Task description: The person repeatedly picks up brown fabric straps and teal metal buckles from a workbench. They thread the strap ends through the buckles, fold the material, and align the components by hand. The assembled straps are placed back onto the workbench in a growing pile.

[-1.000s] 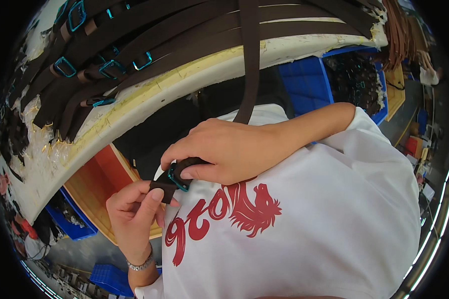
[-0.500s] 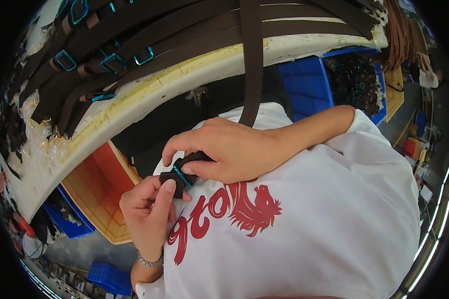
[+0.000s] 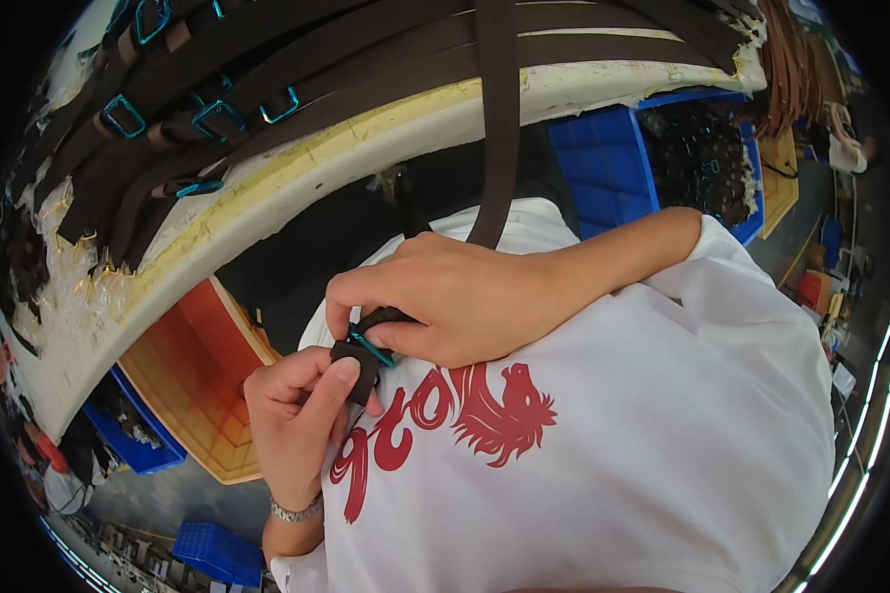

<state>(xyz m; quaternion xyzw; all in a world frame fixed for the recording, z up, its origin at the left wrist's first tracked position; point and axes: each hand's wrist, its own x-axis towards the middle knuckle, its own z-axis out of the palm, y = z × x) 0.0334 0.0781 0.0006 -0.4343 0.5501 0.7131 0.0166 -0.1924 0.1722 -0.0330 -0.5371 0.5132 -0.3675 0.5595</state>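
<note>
In front of my chest is a dark brown belt [image 3: 498,148] with a shiny teal buckle [image 3: 370,346]. My left hand [image 3: 302,410] pinches the short dark end flap [image 3: 362,380] beside the buckle between thumb and fingers. Curled over the belt from the right, my right hand [image 3: 460,301] grips a looped part of it against the buckle, its index finger bent down at the frame. The long part of the belt rises from behind my right hand onto the table. My palm hides some of the loop.
A pale, worn table [image 3: 297,183] curves across ahead, bearing several dark belts with teal buckles. Under its left side stands an orange crate [image 3: 183,395] beside a blue crate [image 3: 133,425]. A blue bin [image 3: 603,163] full of belts is at the right, with brown straps [image 3: 789,74] hanging nearby.
Both hands keep their hold. My left hand, the flap and the buckle have shifted slightly right, and the buckle has turned a little, showing more edge-on.
</note>
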